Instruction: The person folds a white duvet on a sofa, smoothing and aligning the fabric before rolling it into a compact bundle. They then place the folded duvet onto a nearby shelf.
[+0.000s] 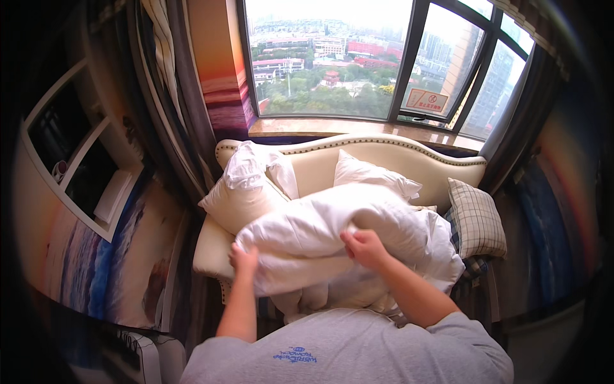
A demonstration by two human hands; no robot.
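Observation:
A bulky white duvet (307, 225) spreads in front of me over a cream upholstered sofa (383, 146) with a studded backrest. My left hand (243, 259) grips its left edge. Nearer the middle, my right hand (365, 248) is closed on a fold of the same duvet. The bedding's lower part bunches below my hands, partly hidden by my body. Behind it lie a white pillow (374, 175) against the backrest and a cream pillow (247, 201) at the left end. Crumpled white fabric (247, 165) rests on top of the cream pillow.
A checked cushion (476, 218) sits at the sofa's right end. Behind the backrest runs a stone window sill (316, 127) under a large window (331, 67). Striped curtains (168, 72) hang at the left, near a wall niche with shelves (105, 177). A white appliance (144, 353) stands lower left.

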